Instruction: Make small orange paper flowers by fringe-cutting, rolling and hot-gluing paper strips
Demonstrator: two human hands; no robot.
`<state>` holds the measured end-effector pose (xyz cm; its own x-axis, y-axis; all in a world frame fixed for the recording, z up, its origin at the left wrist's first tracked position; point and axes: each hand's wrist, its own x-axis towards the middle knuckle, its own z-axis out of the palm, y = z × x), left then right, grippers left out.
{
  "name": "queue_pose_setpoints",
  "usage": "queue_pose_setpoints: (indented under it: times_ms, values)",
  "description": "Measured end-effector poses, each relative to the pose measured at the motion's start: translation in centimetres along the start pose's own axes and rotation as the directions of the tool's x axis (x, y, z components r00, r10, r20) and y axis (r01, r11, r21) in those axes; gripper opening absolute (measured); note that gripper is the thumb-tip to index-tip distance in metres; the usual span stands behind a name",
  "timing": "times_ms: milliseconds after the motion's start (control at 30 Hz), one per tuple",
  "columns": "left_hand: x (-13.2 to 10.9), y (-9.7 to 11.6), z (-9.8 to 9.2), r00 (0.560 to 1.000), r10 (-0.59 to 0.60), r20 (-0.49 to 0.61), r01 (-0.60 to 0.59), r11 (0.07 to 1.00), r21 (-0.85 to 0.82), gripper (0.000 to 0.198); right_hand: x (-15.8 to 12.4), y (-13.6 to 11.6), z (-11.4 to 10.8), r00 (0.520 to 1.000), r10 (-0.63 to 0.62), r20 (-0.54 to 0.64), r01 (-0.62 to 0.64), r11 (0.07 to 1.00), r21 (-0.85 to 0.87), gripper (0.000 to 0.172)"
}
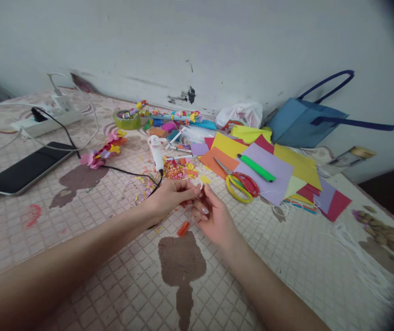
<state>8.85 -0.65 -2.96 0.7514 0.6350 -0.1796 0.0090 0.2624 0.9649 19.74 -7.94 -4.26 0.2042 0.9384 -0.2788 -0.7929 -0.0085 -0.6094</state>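
Left hand [172, 196]: thumb and fingertips pinching small white curl [201, 185], between both hands, above tabletop. Right hand [215, 216]: fingers bent close at curl's 5 o'clock; can't tell whether gripping. Curl, perhaps string, likely light, limp, easily crushed; best held by ends. Glue gun [156, 154] at 10 o'clock, scissors [237, 175] at 3. No brand, label or writing legible.

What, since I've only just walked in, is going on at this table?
A person's left hand pinches a small white piece, the right hand close beside it; whether that one grips it too isn't clear. Just beyond, what looks like a white glue gun sits beside paper scraps. Off to the right, a green cutter lies on coloured sheets.
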Motion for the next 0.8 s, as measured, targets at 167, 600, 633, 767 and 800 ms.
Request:
queue_pose_setpoints:
  times_ms: [167, 600, 633, 767, 800]
  values:
    - [0.0, 0.3, -0.4, 0.996, 0.005, 0.092, -0.007, 1.000, 0.014, 0.021, 0.1, -0.2, -0.2, 0.998, 0.018, 0.063, -0.017, 1.000, -0.020, 0.022]
    - [-0.5, 1.2, 0.0, 0.995, -0.002, 0.104, -0.026, 0.964, 0.266, 0.024, 0.2, -0.5, -0.8, 0.997, -0.066, 0.038, 0.068, 0.996, -0.051, 0.023]
    - [-0.5, 1.2, 0.0, 0.995, 0.015, 0.101, -0.045, 0.952, 0.304, 0.024, 0.1, -0.6, -0.8, 0.996, -0.084, 0.039, 0.087, 0.994, -0.072, 0.022]
    - [-0.7, 1.2, 0.1, 0.991, 0.085, 0.100, -0.122, 0.877, 0.465, 0.025, -0.3, -0.8, -0.8, 0.983, -0.163, 0.086, 0.177, 0.967, -0.185, 0.020]
    - [-0.8, 1.2, 0.2, 0.990, 0.096, 0.108, -0.136, 0.864, 0.484, 0.025, -0.3, -0.9, -0.8, 0.979, -0.177, 0.098, 0.194, 0.958, -0.211, 0.019]
